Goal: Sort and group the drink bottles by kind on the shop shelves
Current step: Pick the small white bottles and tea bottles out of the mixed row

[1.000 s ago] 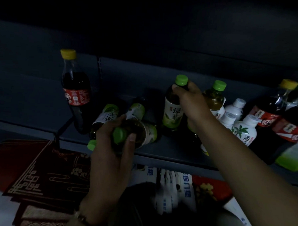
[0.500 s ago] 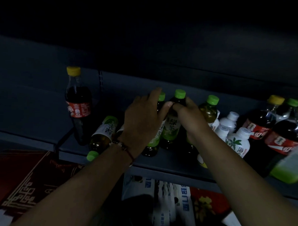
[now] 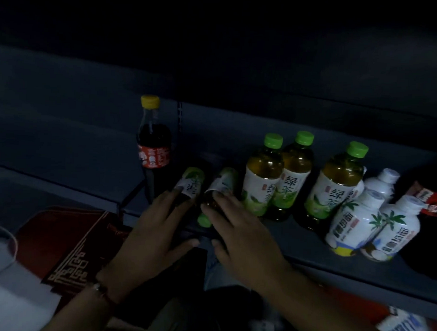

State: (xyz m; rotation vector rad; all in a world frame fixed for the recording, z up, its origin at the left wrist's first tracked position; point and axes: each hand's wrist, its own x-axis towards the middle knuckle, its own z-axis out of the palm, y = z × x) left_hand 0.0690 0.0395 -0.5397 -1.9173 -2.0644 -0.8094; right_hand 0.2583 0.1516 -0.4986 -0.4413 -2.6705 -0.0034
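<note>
Three green tea bottles with green caps stand upright on the dark shelf (image 3: 296,244): one (image 3: 261,184), one behind it (image 3: 295,173) and one further right (image 3: 335,191). Two more green tea bottles lie on their sides at the shelf's front, a left one (image 3: 192,183) and a right one (image 3: 224,181). My left hand (image 3: 155,235) lies over the left bottle's neck end with fingers spread. My right hand (image 3: 237,230) touches the right bottle with its fingertips, thumb held apart. A cola bottle with a yellow cap (image 3: 153,148) stands to the left.
White coconut drink bottles (image 3: 351,219) (image 3: 396,228) (image 3: 383,181) crowd the right side, with more cola bottles (image 3: 429,200) at the far right. A red patterned box (image 3: 61,246) lies below left. Packets (image 3: 402,327) fill the shelf below. The light is very dim.
My left hand stood a green tea bottle upright beside the others and let go. Both hands then dropped down and left onto the two lying bottles.
</note>
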